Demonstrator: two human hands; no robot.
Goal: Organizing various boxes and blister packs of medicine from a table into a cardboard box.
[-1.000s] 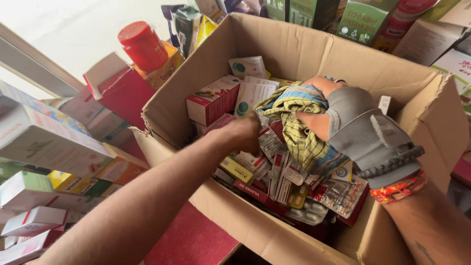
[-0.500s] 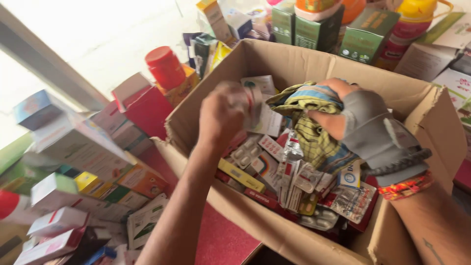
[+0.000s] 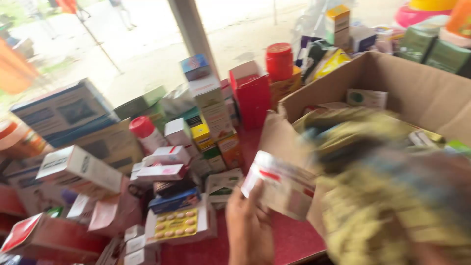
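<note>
A small white carton (image 3: 279,184) with a red stripe is grasped by the left hand (image 3: 250,225), fingers closed on its lower left edge. The carton is held above the red worktop (image 3: 289,240), just in front of the near left corner of the cardboard box (image 3: 417,91). The right hand (image 3: 431,196) is seen only as a blur at the lower right, over the box, together with a yellow-green cloth (image 3: 387,216); whether it is clenched or released cannot be told. Small packs (image 3: 365,98) are seen inside the box against its far wall. To the left of the held carton, a blister strip (image 3: 176,223) of yellow tablets is laid on the worktop among loose cartons. Behind it, a red box (image 3: 252,95) is stood upright near the cardboard box, and a red-capped jar (image 3: 279,61) is placed just behind that. A white bottle (image 3: 147,135) with a red cap is stood further left among stacked cartons.
</note>
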